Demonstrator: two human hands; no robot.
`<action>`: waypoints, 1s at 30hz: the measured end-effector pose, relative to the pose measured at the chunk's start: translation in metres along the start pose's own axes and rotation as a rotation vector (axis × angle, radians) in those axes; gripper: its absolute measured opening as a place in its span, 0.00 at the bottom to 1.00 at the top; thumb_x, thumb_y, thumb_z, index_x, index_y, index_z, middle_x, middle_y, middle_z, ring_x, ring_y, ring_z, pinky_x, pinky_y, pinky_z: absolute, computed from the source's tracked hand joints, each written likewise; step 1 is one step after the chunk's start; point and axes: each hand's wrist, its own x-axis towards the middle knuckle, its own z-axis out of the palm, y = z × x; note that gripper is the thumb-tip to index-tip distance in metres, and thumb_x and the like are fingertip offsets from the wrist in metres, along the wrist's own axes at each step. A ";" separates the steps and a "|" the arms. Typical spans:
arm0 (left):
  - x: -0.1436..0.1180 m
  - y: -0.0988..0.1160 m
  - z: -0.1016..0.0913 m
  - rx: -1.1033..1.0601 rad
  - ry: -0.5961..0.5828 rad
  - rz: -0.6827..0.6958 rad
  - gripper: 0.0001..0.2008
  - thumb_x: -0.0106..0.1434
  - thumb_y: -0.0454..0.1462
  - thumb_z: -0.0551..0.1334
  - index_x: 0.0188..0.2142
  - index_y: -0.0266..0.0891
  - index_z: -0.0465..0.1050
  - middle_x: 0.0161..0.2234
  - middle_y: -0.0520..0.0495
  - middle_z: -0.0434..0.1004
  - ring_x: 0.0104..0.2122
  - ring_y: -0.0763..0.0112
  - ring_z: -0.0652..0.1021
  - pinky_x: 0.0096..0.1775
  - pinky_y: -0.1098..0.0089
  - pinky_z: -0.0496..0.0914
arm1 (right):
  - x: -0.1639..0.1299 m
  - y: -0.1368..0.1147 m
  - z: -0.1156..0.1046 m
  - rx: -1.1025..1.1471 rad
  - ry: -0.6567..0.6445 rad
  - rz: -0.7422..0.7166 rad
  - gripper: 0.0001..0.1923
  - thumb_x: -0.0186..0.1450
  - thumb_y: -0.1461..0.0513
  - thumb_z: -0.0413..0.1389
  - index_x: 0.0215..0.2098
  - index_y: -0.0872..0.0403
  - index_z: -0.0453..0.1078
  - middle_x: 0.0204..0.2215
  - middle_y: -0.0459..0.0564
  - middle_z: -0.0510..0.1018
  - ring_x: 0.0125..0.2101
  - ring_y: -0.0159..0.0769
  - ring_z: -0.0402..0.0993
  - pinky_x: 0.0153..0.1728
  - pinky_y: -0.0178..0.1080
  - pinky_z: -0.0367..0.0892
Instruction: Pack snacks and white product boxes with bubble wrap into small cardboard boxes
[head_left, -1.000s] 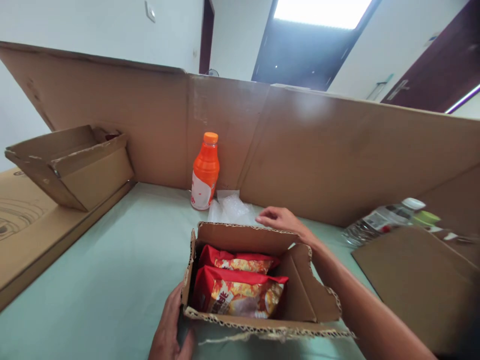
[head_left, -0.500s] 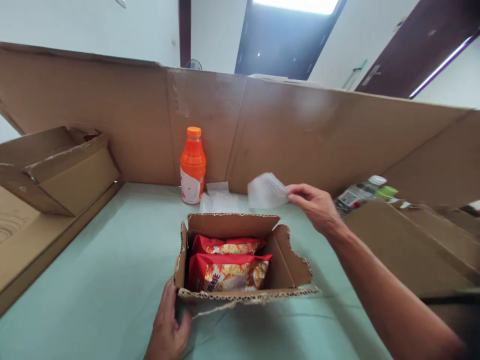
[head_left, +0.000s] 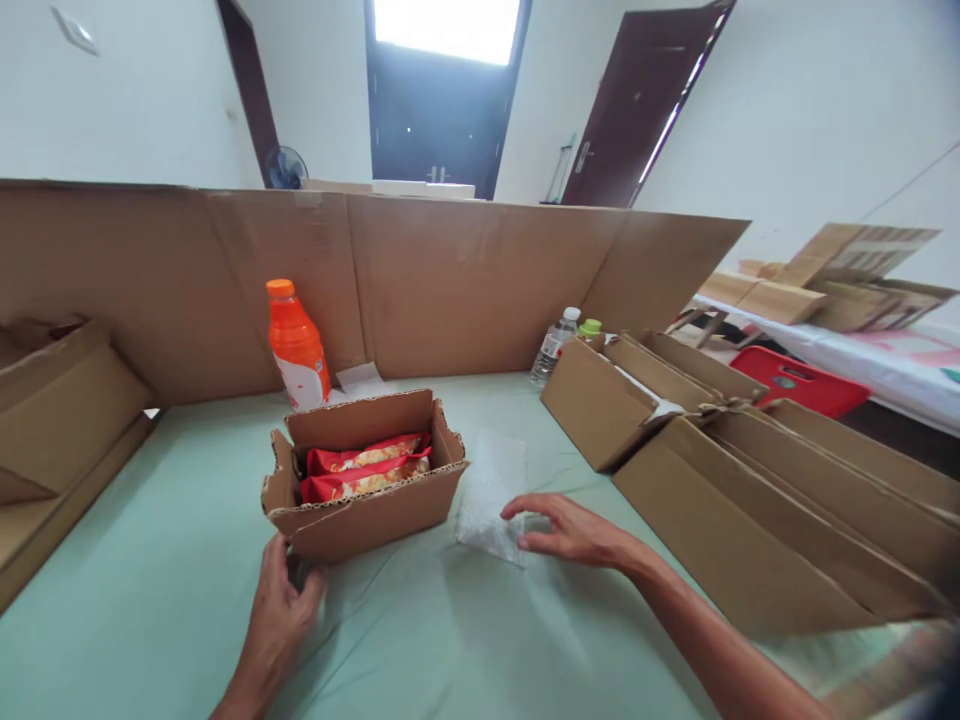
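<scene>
Pale green table cover point(head_left: 187, 560), one, spread over the work surface and bearing all listed items. Small open corrugated cardboard box with ragged torn flaps point(head_left: 367, 500), one, at the middle of the table; contents: two red and yellow printed snack packets point(head_left: 364, 470) lying side by side lengthwise inside. The person's left hand point(head_left: 281, 610) rests at the near left corner of that box, fingers loosely curled against its lower edge, touching the cardboard. Clear, thin plastic bag point(head_left: 491, 495), one, lying flat on the cover just beside the box's right wall. The person's right hand point(head_left: 566, 530) lies over the near right end of this bag, fingers spread and slightly bent, fingertips on the plastic; whether it pinches the film cannot be told. Orange plastic drink bottle with orange cap and white label point(head_left: 298, 345), one, upright behind the box, close to the tall brown cardboard screen point(head_left: 450, 285) that stands folded across the far edge of the table. White slip of paper or plastic point(head_left: 358, 378), one, at the foot of the screen just right of the bottle. Clear plastic water bottle with white cap point(head_left: 553, 348), one, farther right, beside a green-capped item mostly hidden. Flattened brown cardboard cartons point(head_left: 750, 470), several, stacked leaning on the right. Further cardboard boxes point(head_left: 60, 410), left edge. Red plastic tray point(head_left: 799, 380), one, beyond the cartons.
</scene>
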 end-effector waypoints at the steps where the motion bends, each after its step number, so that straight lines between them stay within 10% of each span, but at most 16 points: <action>1: 0.000 0.003 -0.004 0.001 0.000 -0.009 0.29 0.55 0.48 0.63 0.52 0.39 0.65 0.50 0.41 0.72 0.45 0.56 0.76 0.46 0.58 0.73 | 0.000 -0.003 -0.003 -0.004 0.049 -0.009 0.17 0.61 0.55 0.59 0.48 0.47 0.77 0.47 0.50 0.81 0.45 0.46 0.77 0.46 0.44 0.71; 13: 0.045 0.030 0.004 -0.088 0.013 -0.018 0.28 0.49 0.43 0.65 0.50 0.39 0.65 0.45 0.44 0.76 0.43 0.58 0.78 0.46 0.59 0.75 | 0.111 -0.029 0.071 0.316 0.200 -0.139 0.32 0.58 0.65 0.57 0.61 0.51 0.64 0.54 0.55 0.77 0.47 0.43 0.77 0.40 0.40 0.74; 18: 0.069 0.020 0.001 -0.078 0.041 -0.104 0.37 0.52 0.44 0.64 0.60 0.37 0.57 0.51 0.38 0.73 0.50 0.56 0.77 0.55 0.52 0.70 | 0.100 -0.022 0.064 0.286 0.285 -0.077 0.25 0.60 0.64 0.56 0.56 0.54 0.69 0.55 0.57 0.76 0.51 0.45 0.75 0.48 0.46 0.72; 25: -0.043 -0.017 -0.009 0.097 -0.012 -0.049 0.36 0.60 0.44 0.62 0.65 0.39 0.57 0.60 0.35 0.69 0.60 0.50 0.71 0.61 0.46 0.65 | -0.013 0.022 0.072 -0.236 0.257 -0.157 0.31 0.61 0.53 0.64 0.61 0.48 0.68 0.63 0.57 0.69 0.61 0.52 0.65 0.59 0.55 0.62; 30: -0.110 -0.014 0.002 0.323 -0.074 0.260 0.27 0.64 0.38 0.58 0.63 0.39 0.63 0.60 0.36 0.70 0.61 0.50 0.70 0.60 0.45 0.66 | -0.010 0.028 0.097 -0.426 0.336 -0.150 0.15 0.69 0.65 0.50 0.49 0.52 0.76 0.55 0.58 0.76 0.56 0.49 0.71 0.54 0.54 0.66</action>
